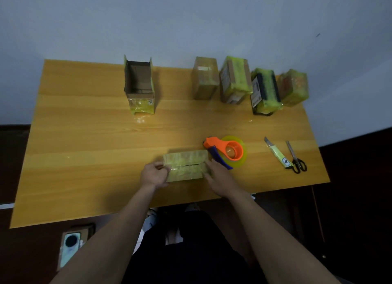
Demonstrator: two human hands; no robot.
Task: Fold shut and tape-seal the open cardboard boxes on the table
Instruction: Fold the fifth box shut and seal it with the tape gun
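Judging by the far right of the worktop (84, 135), four taped boxes (250, 82) stand finished in a row. My left hand (153, 174) grips the left end of a small box (185, 165) near the front edge, fingers curled on it; my right hand (218, 175) presses its right end with straighter fingers. Its flaps lie closed, and glossy tape seems to cover the seam. One open box (139, 84) waits at the far left, flaps up. The tape dispenser (228, 151) sits just right of my hands.
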